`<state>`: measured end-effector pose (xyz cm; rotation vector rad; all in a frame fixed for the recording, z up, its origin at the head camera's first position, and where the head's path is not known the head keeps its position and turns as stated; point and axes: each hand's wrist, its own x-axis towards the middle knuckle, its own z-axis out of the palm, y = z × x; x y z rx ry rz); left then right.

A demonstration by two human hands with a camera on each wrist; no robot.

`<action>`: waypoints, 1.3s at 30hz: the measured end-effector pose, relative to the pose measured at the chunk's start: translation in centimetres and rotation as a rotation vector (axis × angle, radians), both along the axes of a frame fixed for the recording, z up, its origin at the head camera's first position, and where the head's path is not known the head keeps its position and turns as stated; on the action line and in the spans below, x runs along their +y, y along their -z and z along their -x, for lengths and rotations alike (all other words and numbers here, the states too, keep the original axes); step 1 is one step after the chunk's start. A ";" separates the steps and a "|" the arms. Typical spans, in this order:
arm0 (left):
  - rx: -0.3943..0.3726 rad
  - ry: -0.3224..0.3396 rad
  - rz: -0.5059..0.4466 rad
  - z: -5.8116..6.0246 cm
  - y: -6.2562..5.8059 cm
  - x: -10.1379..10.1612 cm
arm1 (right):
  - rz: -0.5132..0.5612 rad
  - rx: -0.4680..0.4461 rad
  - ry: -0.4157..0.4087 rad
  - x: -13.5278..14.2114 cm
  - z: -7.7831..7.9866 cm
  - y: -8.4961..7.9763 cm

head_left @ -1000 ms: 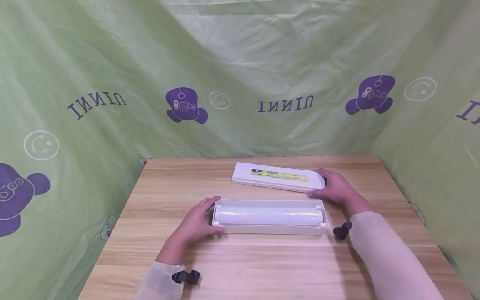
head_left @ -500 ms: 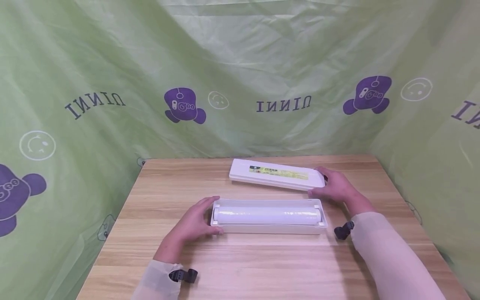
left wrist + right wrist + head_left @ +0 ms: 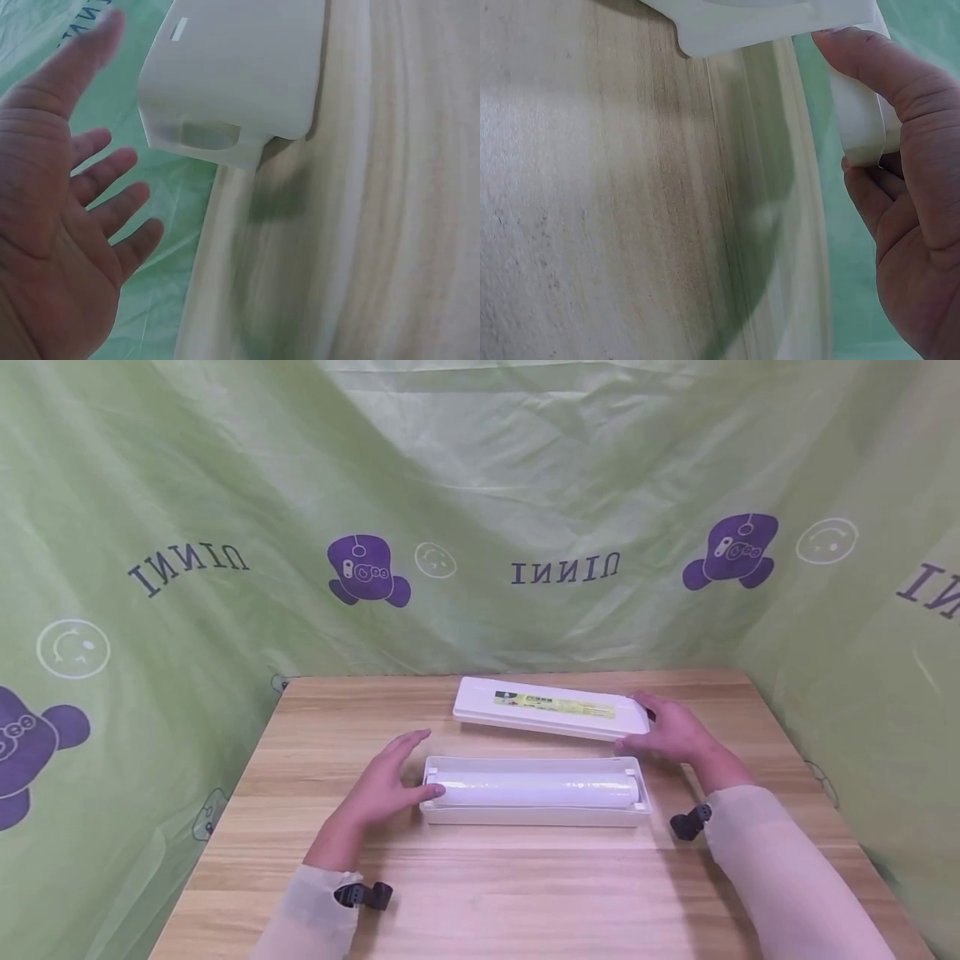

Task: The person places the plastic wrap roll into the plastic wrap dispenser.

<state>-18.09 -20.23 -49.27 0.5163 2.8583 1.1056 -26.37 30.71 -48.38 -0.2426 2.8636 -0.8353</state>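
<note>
A long white box point(image 3: 536, 817) lies on the table with its top side uncovered. Inside it rests a roll of clear cling film point(image 3: 532, 790). My left hand point(image 3: 381, 787) is at the box's left end, fingers spread and thumb over the corner. In the left wrist view, a gap shows between this hand point(image 3: 64, 217) and the box end point(image 3: 232, 75). Behind the box, my right hand point(image 3: 671, 733) grips the right end of a white lid point(image 3: 480, 700) with a yellow-green label. Thumb and fingers of the right hand point(image 3: 922, 180) pinch the lid point(image 3: 857, 112) from both sides.
The wood-grain table point(image 3: 487, 893) reaches back to a green printed curtain point(image 3: 465, 627), which also hangs along both sides. A small black wrist camera sits on each sleeve.
My left hand has let go of the box end and risen slightly, fingers opening. The right hand still holds the lid, whose left end has shifted slightly left and back.
</note>
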 end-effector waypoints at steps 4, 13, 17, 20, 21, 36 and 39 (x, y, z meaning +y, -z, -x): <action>0.035 -0.023 -0.007 0.7 0.0 -0.2 | 0.000 0.011 -0.011 -0.1 -0.1 -0.2; 0.019 -0.085 -0.010 2.0 -0.3 0.2 | 0.025 0.028 -0.042 -0.1 -0.5 -0.3; 0.022 -0.092 0.000 2.6 -0.4 0.6 | 0.027 0.019 -0.037 -0.3 -0.7 -0.5; 0.026 -0.091 -0.006 3.0 -0.6 0.9 | 0.035 0.016 -0.032 -0.4 -1.0 -0.9; 0.026 -0.089 -0.009 3.1 -0.7 1.0 | 0.037 0.020 -0.035 -0.5 -1.0 -1.0; 0.007 -0.070 0.045 4.8 -1.8 1.7 | 0.051 0.088 -0.102 -1.5 -2.3 -2.6; 0.002 -0.069 0.055 5.0 -1.9 1.8 | 0.060 0.098 -0.112 -1.6 -2.6 -2.7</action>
